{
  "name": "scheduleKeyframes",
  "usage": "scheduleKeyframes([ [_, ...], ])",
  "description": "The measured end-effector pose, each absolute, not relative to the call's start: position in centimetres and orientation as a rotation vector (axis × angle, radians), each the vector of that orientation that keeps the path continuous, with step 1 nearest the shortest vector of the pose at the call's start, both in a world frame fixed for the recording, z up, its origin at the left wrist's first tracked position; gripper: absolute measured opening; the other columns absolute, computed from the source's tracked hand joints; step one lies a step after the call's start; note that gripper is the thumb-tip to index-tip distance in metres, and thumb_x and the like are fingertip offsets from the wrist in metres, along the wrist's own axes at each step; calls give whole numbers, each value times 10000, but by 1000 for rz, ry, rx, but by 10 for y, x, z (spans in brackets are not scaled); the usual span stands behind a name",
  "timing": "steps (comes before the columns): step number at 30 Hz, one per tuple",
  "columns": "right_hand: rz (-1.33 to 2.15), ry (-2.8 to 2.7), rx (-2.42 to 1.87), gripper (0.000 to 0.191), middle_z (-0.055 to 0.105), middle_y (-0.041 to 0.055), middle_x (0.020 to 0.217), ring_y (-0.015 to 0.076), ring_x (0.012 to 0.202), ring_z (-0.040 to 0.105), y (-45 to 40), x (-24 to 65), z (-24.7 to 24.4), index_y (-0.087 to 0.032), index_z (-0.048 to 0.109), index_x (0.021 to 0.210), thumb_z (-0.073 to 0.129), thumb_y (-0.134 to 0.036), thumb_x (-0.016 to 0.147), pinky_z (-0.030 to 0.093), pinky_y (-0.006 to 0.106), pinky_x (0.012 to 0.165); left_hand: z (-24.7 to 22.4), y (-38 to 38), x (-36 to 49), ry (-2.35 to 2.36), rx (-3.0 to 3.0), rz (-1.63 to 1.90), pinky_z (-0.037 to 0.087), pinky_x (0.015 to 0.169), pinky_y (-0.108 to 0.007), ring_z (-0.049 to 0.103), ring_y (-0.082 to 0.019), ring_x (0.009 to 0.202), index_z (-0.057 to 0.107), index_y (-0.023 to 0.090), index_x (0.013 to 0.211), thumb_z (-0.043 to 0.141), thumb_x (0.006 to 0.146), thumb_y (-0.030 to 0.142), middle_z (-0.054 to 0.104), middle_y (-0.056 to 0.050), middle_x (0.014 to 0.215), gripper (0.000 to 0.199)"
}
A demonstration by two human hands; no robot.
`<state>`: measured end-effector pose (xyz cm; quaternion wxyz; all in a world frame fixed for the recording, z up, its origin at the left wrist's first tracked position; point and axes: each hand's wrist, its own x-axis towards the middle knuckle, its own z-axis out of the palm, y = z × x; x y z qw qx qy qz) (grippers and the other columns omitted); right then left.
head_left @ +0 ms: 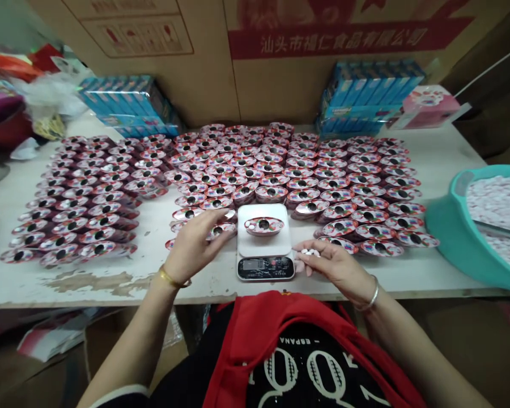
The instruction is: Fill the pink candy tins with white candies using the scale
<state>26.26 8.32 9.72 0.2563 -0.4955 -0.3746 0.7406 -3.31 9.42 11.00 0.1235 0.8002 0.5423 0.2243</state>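
On a small white kitchen scale in front of me stands a printed oval-topped candy box with a round hole in its top. A few white candies lie at the left end of that top. My left hand is left of the scale, thumb and fingers apart over another oval-topped box; whether it touches that box I cannot tell. Right of the scale, my right hand is turned up and curled around several small white candies, close to the scale's edge.
Rows of similar oval-topped boxes cover much of the table. A turquoise basin of white candies, with a metal scoop, stands at the right. Blue wrapped packs sit at the back, before large cartons. Plastic bags lie far left.
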Motion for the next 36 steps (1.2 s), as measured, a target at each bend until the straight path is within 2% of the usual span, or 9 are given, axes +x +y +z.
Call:
scheduleKeyframes([
  [3,1961,-1158,-1375,400,655,19,672,83,566,527,89,262,100,-113,629,990,716,-416,744,414,224,594,105,76,-49,1687,2279,723,492,797,-296,615,-156,873,550,196,1147,543,899,317,658,-50,969,277],
  [7,1879,-1308,-1386,355,639,15,644,87,548,513,99,258,109,-119,627,983,679,-395,765,413,227,565,93,62,-55,1709,2223,792,488,751,-267,608,-138,819,568,189,1106,557,891,275,651,-43,923,232],
  [14,1673,-1637,-1353,245,595,2,595,93,484,485,126,235,129,-140,629,958,595,-343,826,371,220,467,80,61,-36,1649,2325,839,481,856,-337,593,-192,981,545,206,1194,548,889,233,643,-83,1061,306],
  [18,1477,-1931,-1390,112,565,-15,559,90,494,483,139,213,133,-148,645,858,549,-205,863,376,221,519,75,65,-19,1633,2473,807,429,949,-419,524,-249,1152,479,241,1308,564,879,273,570,-118,1252,439],
  [23,1224,-2254,-1368,146,615,14,674,116,606,535,148,193,127,-150,660,835,540,-67,846,397,252,638,68,67,-4,1660,2531,675,306,1064,-495,349,-298,1361,386,265,1402,534,896,342,403,-122,1466,533],
  [28,1067,-2400,-1278,161,634,81,918,168,855,559,152,185,123,-129,653,935,592,-37,817,405,284,782,63,71,8,1615,2505,664,251,1106,-512,282,-292,1409,392,260,1400,508,908,339,368,-109,1495,512],
  [33,1080,-2396,-1276,254,594,79,921,153,822,538,153,185,123,-110,646,1036,551,-15,820,416,282,787,61,77,19,1573,2528,659,227,1131,-507,228,-274,1435,394,215,1393,475,922,290,338,-119,1509,484],
  [36,1059,-2330,-1255,277,606,90,965,163,862,552,154,190,121,-108,629,1061,524,-13,823,427,299,820,60,81,23,1580,2539,639,231,1130,-514,205,-270,1444,397,214,1384,455,929,263,322,-114,1518,461],
])
